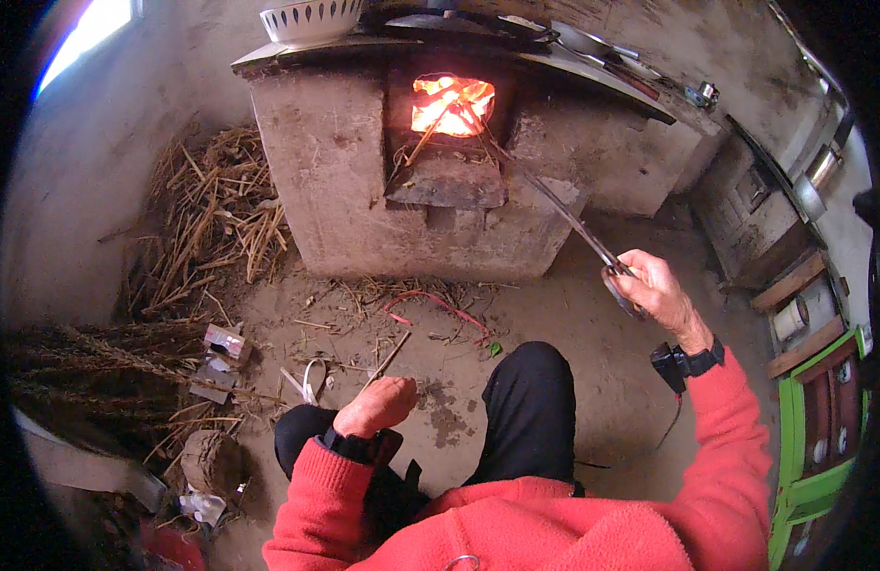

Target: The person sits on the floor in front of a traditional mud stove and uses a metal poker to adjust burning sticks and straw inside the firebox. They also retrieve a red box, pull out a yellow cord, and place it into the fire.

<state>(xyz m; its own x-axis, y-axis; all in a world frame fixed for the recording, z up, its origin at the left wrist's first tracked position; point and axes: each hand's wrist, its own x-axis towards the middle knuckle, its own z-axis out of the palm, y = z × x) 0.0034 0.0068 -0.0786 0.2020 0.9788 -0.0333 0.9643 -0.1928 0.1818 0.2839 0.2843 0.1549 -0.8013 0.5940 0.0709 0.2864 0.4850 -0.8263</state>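
Observation:
My right hand [650,291] grips the looped handles of long metal fire tongs [565,213]. Their far end reaches the firebox opening of a masonry stove [333,164], where its tips are lost in the glare. Bright flames [450,107] fill that opening. Two or so sticks [424,141] poke out of it over the ledge [447,178]. Close to my left knee, my left hand [378,408] is curled into a fist, back upward. A thin stick [391,355] juts out from it; the gripped part is hidden under the fingers.
Dry stalks [218,207] are heaped left of the stove, with brushwood [90,364] nearer me. A small carton [225,342] and a wood block [211,460] lie left. Red strap [447,307] curls on the floor. A white basket [311,21] stands on the stove; a green-framed cabinet [818,428] is right.

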